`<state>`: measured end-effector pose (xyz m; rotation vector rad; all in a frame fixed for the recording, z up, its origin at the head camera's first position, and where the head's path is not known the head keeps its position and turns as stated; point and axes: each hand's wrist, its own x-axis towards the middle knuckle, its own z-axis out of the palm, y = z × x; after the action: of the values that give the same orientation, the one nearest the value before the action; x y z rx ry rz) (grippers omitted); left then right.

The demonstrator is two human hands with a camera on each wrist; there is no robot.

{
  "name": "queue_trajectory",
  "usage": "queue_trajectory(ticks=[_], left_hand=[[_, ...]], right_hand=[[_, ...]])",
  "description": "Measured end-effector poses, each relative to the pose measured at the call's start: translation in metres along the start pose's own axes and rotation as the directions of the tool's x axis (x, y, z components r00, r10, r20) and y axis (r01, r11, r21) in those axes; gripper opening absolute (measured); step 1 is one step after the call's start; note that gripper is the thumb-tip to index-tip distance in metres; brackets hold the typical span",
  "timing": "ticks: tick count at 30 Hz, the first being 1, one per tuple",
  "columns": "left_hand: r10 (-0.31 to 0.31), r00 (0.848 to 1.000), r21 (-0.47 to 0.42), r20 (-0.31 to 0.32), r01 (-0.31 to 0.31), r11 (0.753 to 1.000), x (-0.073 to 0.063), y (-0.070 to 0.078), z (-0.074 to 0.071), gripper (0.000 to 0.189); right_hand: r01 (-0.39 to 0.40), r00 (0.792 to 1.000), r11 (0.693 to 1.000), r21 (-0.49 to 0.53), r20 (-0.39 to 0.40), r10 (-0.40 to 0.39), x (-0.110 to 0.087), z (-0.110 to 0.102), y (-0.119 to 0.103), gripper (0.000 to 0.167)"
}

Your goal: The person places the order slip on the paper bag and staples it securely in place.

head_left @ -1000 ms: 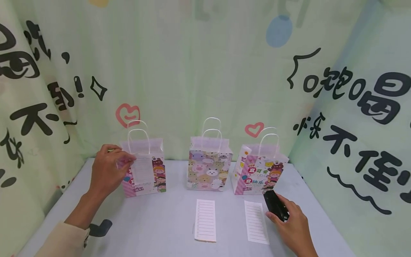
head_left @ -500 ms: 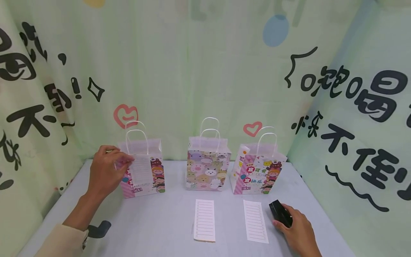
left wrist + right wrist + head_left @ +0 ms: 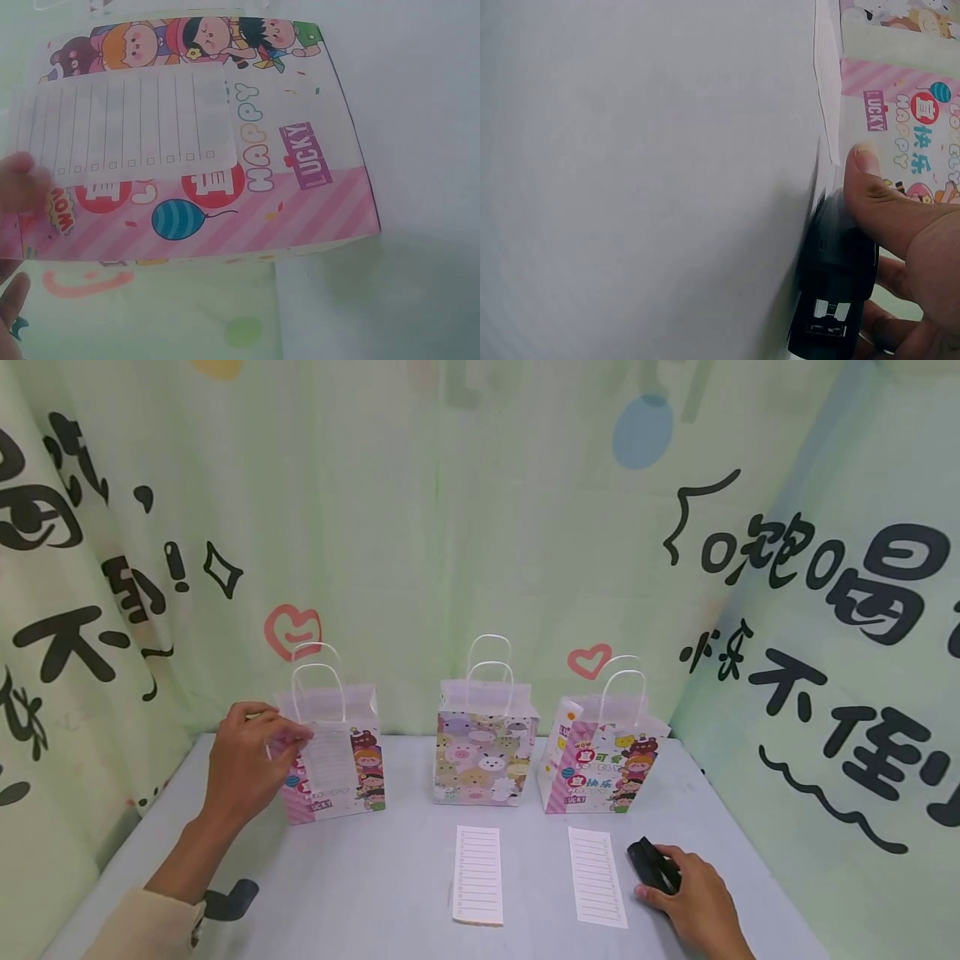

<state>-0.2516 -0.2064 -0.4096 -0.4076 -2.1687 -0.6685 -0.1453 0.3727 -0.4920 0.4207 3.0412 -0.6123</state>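
Note:
At the left, my left hand (image 3: 247, 768) pinches a lined checklist slip (image 3: 330, 764) against the front of a pink-and-white paper gift bag (image 3: 369, 777). In the left wrist view the thumb (image 3: 26, 187) presses the end of the slip, while other fingers show behind the bag wall. The slip lies flat over the cartoon print. My right hand (image 3: 697, 897) grips a black stapler (image 3: 654, 866) low at the table's right side. In the right wrist view the thumb (image 3: 885, 199) lies along the stapler's upper side and fingers curl beneath the far side.
An animal-print gift bag (image 3: 486, 760) stands in the middle, a matching cartoon bag (image 3: 600, 768) to its right. In front of them lie a pad of checklist slips (image 3: 477, 875) and a single slip (image 3: 597, 877). A printed curtain (image 3: 435, 527) hangs behind the white table (image 3: 360, 893).
My right hand has brought the stapler down and rightward, away from the right bag and the single slip. The left hand keeps the slip against the left bag.

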Motion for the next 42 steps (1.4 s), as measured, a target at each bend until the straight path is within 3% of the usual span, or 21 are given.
queue_trajectory(ticks=[10,18,22,30,42], left_hand=[[0.013,1.0,-0.018,-0.015,-0.014,1.0,0.0,0.003,-0.004,0.028],[-0.022,0.995,-0.018,-0.1,0.02,1.0,0.002,0.01,-0.011,0.027],[-0.009,0.992,-0.039,-0.125,0.004,0.999,0.004,0.018,-0.01,0.027],[0.066,0.99,-0.104,-0.127,-0.079,0.991,0.011,0.035,0.001,0.027],[0.121,0.988,-0.171,-0.099,-0.137,0.976,0.019,0.065,0.03,0.029]], right_hand=[[0.004,0.999,1.0,0.022,-0.047,-0.003,0.001,0.0,-0.003,0.098],[0.02,0.99,0.998,0.063,-0.143,-0.011,-0.005,-0.001,-0.025,0.09],[0.055,0.984,0.995,0.086,-0.173,-0.04,-0.008,-0.001,-0.038,0.088],[0.138,0.974,0.983,0.12,-0.195,-0.113,-0.012,0.002,-0.062,0.084],[0.225,0.958,0.966,0.131,-0.213,-0.194,-0.017,0.013,-0.091,0.081]])
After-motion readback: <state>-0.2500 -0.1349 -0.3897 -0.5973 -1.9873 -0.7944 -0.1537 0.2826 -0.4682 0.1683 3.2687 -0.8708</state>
